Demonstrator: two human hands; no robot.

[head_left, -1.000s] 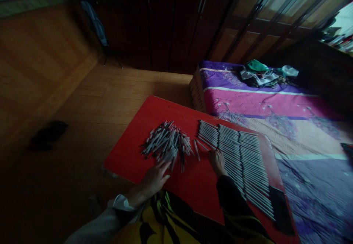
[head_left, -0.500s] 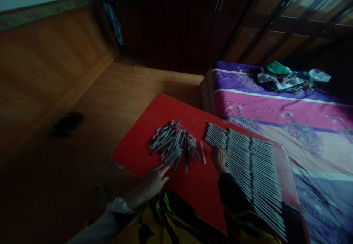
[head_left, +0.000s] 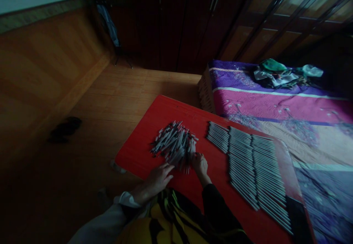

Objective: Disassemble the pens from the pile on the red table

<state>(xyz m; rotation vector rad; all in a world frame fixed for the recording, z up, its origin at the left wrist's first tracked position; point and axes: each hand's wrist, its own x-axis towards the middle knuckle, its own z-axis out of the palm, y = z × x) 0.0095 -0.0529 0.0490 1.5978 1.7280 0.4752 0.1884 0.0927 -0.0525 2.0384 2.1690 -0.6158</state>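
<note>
A loose heap of thin, pale tubes with dark parts, looking like pen barrels (head_left: 172, 141), lies on a red table (head_left: 143, 126). At the heap's near edge rests my left hand (head_left: 160, 177), fingers stretched out and thumb apart, with nothing in it. My right hand (head_left: 200, 165) is at the heap's lower right edge, fingers curled together against the tubes. What its fingertips hold, if anything, is hidden. To the right, similar slim tubes (head_left: 242, 163) lie side by side in slanting rows, dark ends lined up.
A bed with a striped purple and pink cover (head_left: 253, 104) adjoins the table's far right side. Green and white bags (head_left: 275, 73) lie on it. A dark flat item (head_left: 299, 218) occupies the table's near right corner. Dark shoes (head_left: 66, 128) sit on the wooden floor at left.
My right hand has moved left from the rows to the heap. The single tube that lay apart right of the heap no longer shows there. My left hand stays at the heap's edge.
</note>
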